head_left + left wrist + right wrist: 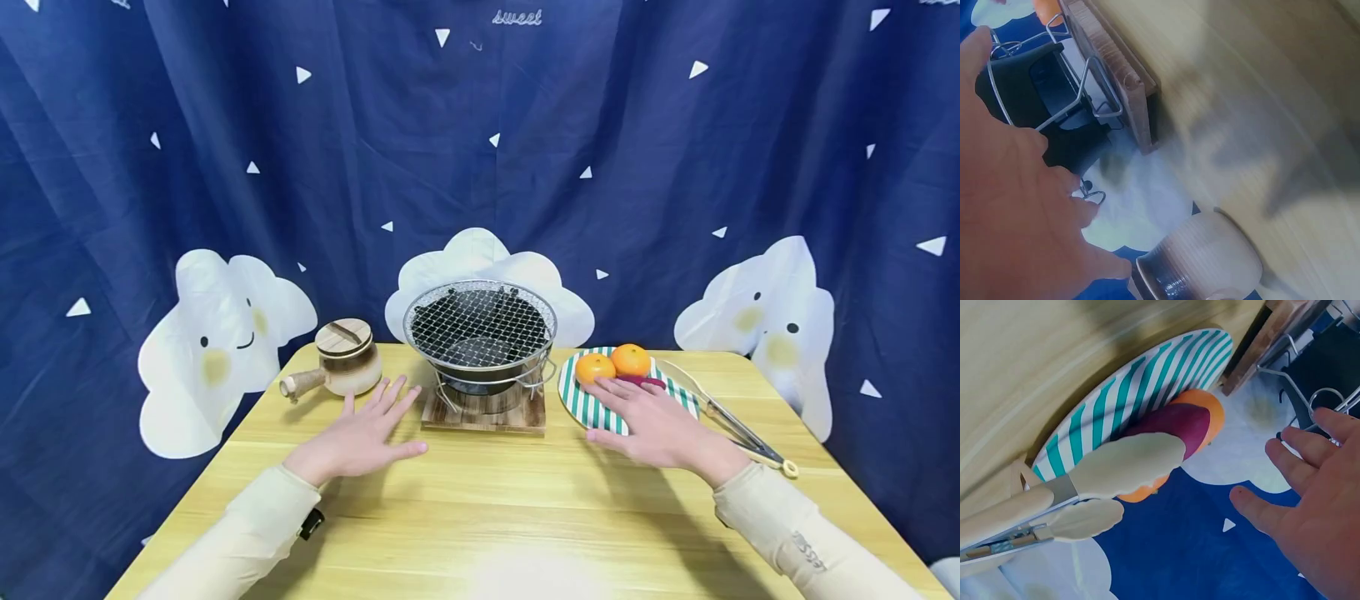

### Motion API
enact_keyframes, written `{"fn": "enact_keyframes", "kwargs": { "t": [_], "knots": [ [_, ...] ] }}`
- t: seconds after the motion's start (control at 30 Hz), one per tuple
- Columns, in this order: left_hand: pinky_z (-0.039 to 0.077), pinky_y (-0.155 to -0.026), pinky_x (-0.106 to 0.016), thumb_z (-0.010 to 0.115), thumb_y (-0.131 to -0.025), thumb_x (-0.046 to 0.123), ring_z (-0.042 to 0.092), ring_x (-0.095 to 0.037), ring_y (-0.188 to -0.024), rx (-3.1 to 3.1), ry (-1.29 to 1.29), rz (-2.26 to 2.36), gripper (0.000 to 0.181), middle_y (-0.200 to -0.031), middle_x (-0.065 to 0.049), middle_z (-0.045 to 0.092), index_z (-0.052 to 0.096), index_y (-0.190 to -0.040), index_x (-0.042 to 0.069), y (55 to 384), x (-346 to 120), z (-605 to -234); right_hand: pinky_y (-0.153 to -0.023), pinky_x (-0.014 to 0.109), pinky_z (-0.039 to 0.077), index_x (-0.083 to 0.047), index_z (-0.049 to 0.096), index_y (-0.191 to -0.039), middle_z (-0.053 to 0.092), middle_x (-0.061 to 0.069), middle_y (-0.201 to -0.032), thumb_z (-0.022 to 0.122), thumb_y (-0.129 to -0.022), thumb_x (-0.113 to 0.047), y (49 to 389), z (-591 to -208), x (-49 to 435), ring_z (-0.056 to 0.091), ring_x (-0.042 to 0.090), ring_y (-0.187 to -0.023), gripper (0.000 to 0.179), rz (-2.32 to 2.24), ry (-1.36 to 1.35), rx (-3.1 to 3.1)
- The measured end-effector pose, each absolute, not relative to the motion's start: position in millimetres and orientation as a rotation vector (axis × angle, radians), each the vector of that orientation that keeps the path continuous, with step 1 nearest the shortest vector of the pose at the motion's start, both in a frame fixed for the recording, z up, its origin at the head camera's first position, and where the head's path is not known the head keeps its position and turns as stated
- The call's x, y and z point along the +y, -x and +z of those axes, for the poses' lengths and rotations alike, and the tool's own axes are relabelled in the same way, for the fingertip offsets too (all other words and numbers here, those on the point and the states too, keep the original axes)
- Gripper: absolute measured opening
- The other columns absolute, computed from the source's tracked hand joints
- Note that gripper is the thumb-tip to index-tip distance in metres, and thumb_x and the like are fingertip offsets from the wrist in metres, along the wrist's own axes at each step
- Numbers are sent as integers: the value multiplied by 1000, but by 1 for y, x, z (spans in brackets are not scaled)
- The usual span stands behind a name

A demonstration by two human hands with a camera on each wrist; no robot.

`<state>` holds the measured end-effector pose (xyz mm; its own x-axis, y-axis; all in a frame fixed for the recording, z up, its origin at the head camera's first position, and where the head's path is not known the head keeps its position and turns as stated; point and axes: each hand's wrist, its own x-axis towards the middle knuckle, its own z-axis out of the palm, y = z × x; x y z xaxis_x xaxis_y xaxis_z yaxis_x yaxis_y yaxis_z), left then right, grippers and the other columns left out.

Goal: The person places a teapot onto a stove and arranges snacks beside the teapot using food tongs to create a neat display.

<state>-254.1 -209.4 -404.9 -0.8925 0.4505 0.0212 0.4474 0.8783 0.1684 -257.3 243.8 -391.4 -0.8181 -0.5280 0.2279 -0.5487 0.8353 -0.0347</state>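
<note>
My left hand [362, 439] hovers over the table with its fingers spread, between a small ceramic pot [356, 372] and a round tabletop grill [480, 333]. The pot has a wooden lid [343, 337] and a wrapped side handle. With fingers straight and nothing held, my right hand [651, 423] hangs over the near side of a green-and-white striped plate [581, 404]. Two oranges [631, 360] and a purple sweet potato [1175, 425] lie on that plate; in the head view the right hand partly hides the purple one. Tongs [1125, 465] with cream tips lie at the plate's right.
The grill, topped with wire mesh on a wire stand, rests on a square wooden board [483, 417] at the table's far middle. A blue curtain [480, 192] with white clouds hangs behind the wooden table [480, 508].
</note>
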Motion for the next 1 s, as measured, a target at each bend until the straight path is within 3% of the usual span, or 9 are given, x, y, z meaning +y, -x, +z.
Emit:
{"fn": "enact_keyframes", "kwargs": {
  "t": [0.17, 0.4, 0.57, 0.77, 1.0],
  "knots": [
    [2, -114, -75, 49, -92, 73, 7, -40, -154, 3051, -717, 274, 90, -167, -13, 9, 21, -161, 22, 258, -212, -405, -106, 58, 43, -13, 60, -140, 61, 11, -140, 57, -93, -64, 260, -392, 246, 55, 34, -132, 70, 159, -847, -2776],
    [27, -117, -63, 48, -89, 78, 32, -40, -148, 3126, -767, 299, 91, -158, -19, 37, 42, -153, 13, 266, -217, -408, -100, 55, 49, -12, 66, -133, 68, 12, -128, 67, -93, -46, 260, -392, 242, 62, 32, -121, 52, 246, -762, -2775],
    [35, -114, -58, 48, -89, 78, 43, -38, -142, 3162, -776, 324, 89, -153, -16, 47, 49, -149, 12, 268, -221, -409, -94, 51, 53, -12, 68, -128, 72, 6, -121, 68, -94, -41, 265, -396, 232, 68, 27, -110, 45, 363, -732, -2802],
    [39, -112, -56, 60, -92, 63, 49, -37, -137, 3163, -747, 370, 76, -149, -17, 51, 51, -146, 10, 265, -221, -407, -80, 42, 56, -12, 71, -118, 75, 0, -99, 67, -95, -36, 275, -406, 220, 71, 18, -87, 34, 574, -688, -2884],
    [43, -110, -51, 68, -93, 43, 55, -33, -131, 3187, -750, 449, 61, -141, -15, 59, 56, -140, 7, 264, -219, -405, -79, 42, 56, -7, 71, -117, 73, -1, -91, 66, -96, -32, 287, -418, 205, 69, 14, -84, 33, 723, -623, -2936]
  ]
}}
